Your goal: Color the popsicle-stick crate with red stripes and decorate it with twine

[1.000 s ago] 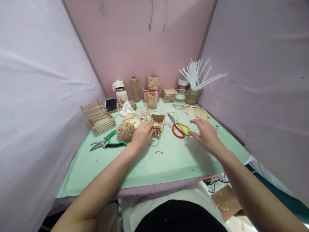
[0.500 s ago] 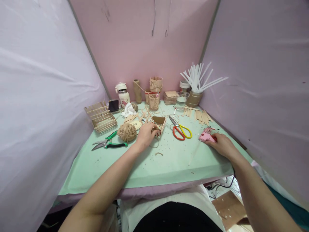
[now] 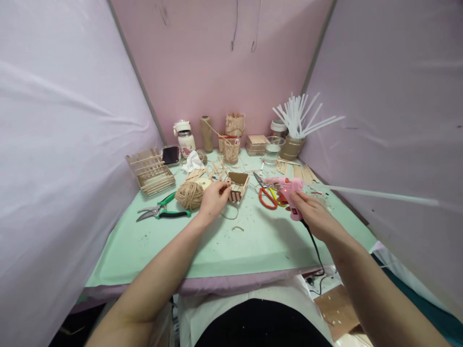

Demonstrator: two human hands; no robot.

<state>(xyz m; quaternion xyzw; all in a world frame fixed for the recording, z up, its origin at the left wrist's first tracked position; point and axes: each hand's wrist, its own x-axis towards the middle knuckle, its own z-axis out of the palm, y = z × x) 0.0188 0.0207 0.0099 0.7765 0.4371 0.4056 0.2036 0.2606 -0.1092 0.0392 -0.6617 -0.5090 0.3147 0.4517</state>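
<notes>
My right hand is wrapped round a pink hot glue gun, raised above the table with its nozzle to the left. A long clear glue stick sticks out of its back. Close to the left side of a small open box made of wooden sticks, my left hand is closed in a pinch. What lies between its fingertips is too small to make out. A loop of twine lies below the box. Scissors with red and yellow handles lie partly behind the glue gun.
A twine ball and green-handled pruning shears lie left of my left hand. Behind stand a stick rack, a bottle, a water cup and a pot of white glue sticks. A black cord hangs over the table edge.
My right hand has lifted the glue gun from the table's right side and brought it left, over the scissors. My left hand has drawn slightly left, off the box's front.
</notes>
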